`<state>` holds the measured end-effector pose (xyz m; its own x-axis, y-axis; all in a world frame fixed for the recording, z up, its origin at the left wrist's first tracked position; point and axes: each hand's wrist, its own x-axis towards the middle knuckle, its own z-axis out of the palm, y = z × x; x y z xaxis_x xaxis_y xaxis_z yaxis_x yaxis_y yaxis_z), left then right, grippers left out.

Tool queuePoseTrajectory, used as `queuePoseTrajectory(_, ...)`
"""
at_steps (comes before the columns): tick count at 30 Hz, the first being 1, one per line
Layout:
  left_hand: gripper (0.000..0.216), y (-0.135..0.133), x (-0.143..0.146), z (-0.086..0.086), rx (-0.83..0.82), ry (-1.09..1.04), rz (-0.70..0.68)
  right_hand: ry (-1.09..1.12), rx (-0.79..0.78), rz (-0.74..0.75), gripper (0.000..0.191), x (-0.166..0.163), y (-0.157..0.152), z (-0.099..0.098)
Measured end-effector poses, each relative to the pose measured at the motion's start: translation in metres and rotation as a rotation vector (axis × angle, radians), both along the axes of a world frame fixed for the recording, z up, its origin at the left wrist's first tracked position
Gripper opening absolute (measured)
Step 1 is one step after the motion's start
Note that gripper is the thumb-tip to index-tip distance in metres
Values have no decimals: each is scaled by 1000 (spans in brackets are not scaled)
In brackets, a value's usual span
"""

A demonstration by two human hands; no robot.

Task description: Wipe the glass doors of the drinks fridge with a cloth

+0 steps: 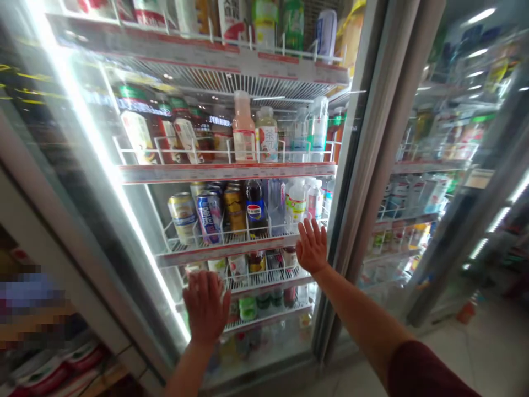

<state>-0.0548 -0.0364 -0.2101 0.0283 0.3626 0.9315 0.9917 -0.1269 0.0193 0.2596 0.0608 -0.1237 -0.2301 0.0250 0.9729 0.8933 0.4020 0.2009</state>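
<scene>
Both of my hands rest flat against the glass door [264,336] of a lit drinks fridge. My left hand [206,306] presses low on the glass with fingers spread, level with the lower wire shelves. My right hand [312,245] lies higher and to the right, fingers stretched up, near the door's right frame [351,182]. Neither hand holds anything. Behind the glass, a wire shelf [231,245] carries cans and a dark cola bottle [256,207]. The shelf above holds a pink drink bottle [243,129] and other bottles.
A second glass-door fridge [417,204] with drinks stands to the right, its own door angled outward. A bright light strip [107,165] runs down the left door edge. Packaged goods [53,358] sit low at the left. Tiled floor [487,342] lies at the lower right.
</scene>
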Motion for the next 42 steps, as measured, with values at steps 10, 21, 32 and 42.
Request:
queuePoseTrajectory(10, 70, 5, 8, 152, 181, -143, 50, 7, -11, 17, 70, 2, 2, -4)
queuePoseTrajectory(21, 72, 31, 51, 185, 206, -17, -82, 0, -9, 8, 69, 2, 1, -1)
queuePoseTrajectory(32, 57, 26, 87, 120, 108, 410, -155, -5, -21, 1, 69, 3, 3, -4)
queuePoseTrajectory(42, 61, 24, 83, 111, 136, 348, -183, -3, -12, -14, 68, 4, 4, -4)
